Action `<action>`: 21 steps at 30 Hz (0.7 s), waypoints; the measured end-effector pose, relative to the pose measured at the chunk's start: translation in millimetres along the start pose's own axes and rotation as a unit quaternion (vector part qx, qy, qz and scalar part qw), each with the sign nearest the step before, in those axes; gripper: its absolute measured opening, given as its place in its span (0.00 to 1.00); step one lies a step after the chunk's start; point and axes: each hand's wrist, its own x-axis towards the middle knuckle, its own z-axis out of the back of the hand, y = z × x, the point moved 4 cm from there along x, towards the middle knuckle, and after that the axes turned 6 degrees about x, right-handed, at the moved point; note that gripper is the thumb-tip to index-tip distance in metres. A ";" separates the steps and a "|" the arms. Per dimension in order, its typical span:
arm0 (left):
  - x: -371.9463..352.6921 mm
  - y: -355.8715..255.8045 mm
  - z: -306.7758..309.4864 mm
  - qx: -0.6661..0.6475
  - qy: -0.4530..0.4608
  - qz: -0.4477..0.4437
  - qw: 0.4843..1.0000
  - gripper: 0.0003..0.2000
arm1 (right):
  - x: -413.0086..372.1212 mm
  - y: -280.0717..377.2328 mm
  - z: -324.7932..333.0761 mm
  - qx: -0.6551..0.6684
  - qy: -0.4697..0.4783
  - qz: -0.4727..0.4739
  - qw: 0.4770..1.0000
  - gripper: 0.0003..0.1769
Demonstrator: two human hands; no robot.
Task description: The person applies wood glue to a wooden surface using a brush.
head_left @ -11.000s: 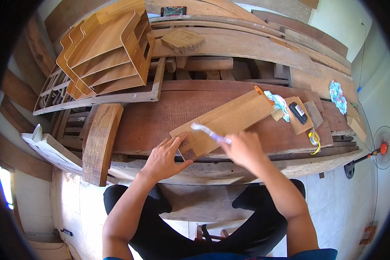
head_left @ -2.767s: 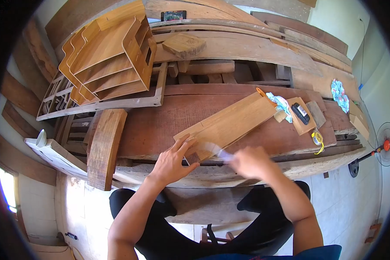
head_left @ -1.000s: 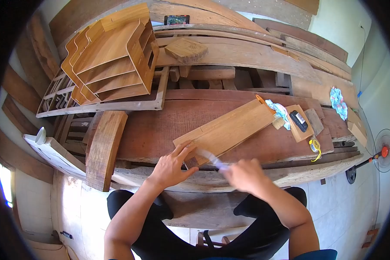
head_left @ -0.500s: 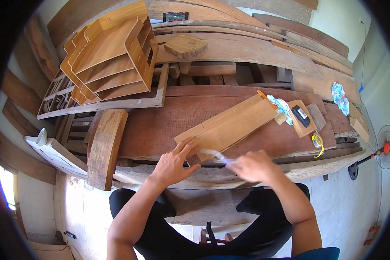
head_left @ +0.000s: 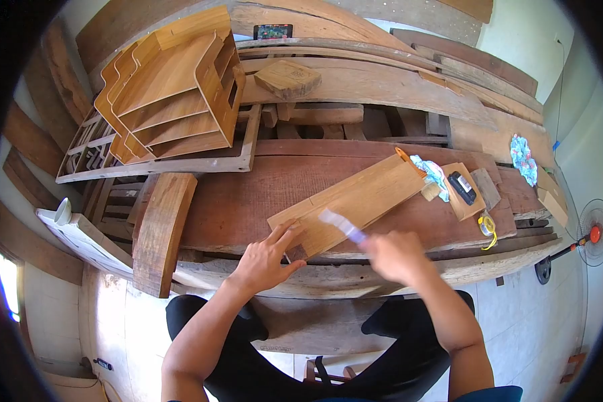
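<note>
A light wooden board point(head_left: 355, 194) lies slantwise on a reddish-brown plank point(head_left: 234, 194). My left hand point(head_left: 268, 254) rests on the board's near left end, fingers stretched over its surface and thumb along the near edge. In my closed right hand point(head_left: 398, 256) is a slim brush-like tool point(head_left: 342, 224) with a pale, flat head and a purplish handle, smeared by motion. Its head overlaps the middle of the board in this view. A dark block point(head_left: 295, 253) shows under the board's end, by my left fingers.
Beyond the board's right end are a crumpled blue cloth point(head_left: 432, 175), a black object point(head_left: 462, 187) on a small wood piece and a yellow tape measure point(head_left: 487, 224). A tiered wooden organizer point(head_left: 174, 87) stands back left. A thick timber block point(head_left: 164, 234) lies left; a fan point(head_left: 593, 231) stands right.
My right hand has moved slightly right, and the tool's head has swung up from the board's near left edge toward its middle. My left hand stays on the board.
</note>
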 end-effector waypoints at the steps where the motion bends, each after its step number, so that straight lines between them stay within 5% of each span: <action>1: 0.5 0.2 -0.1 0.006 0.004 -0.001 1.000 0.38 | -1.2 16.3 -14.0 0.050 0.092 0.040 0.994 0.28; 3: 2.6 1.0 2.4 0.002 0.004 -0.009 1.000 0.38 | -8.2 17.2 -17.3 0.060 0.121 0.089 0.987 0.29; 5: 1.1 1.7 2.8 0.000 0.011 -0.006 1.000 0.38 | 0.7 -7.0 21.0 0.111 0.074 -0.031 0.991 0.30; 6: 1.8 1.9 3.7 0.002 0.016 -0.002 1.000 0.38 | 11.1 -34.3 18.9 0.147 -0.016 -0.088 0.985 0.28; 7: 3.2 1.4 4.5 0.004 0.020 0.000 1.000 0.38 | 16.6 -40.9 23.2 0.025 -0.133 -0.079 0.988 0.24; 9: 5.8 2.7 4.9 0.003 0.016 -0.012 1.000 0.37 | 3.9 -27.1 13.9 0.043 -0.046 -0.081 0.995 0.22; 11: 8.3 2.1 6.6 -0.001 0.014 -0.020 1.000 0.38 | -8.3 8.5 -2.3 0.083 0.079 0.055 0.992 0.24; 13: 7.5 1.1 8.4 -0.013 0.015 -0.022 1.000 0.38 | -5.9 3.5 5.9 0.057 0.090 0.008 0.994 0.25; 15: 5.5 2.0 7.5 0.017 0.010 -0.008 1.000 0.40 | 17.2 -33.3 2.7 0.049 -0.116 -0.052 0.991 0.27; 17: 8.5 1.3 6.4 0.027 -0.014 -0.011 0.999 0.41 | 14.0 -24.5 0.3 0.020 -0.127 -0.057 0.990 0.28; 19: 8.2 3.7 3.6 0.026 -0.038 -0.032 0.998 0.43 | 7.7 8.1 -14.3 0.106 0.013 0.063 0.992 0.27; 21: 9.6 2.3 6.0 0.027 -0.027 -0.021 0.999 0.43 | 12.7 12.5 -11.3 0.118 0.069 0.047 0.990 0.28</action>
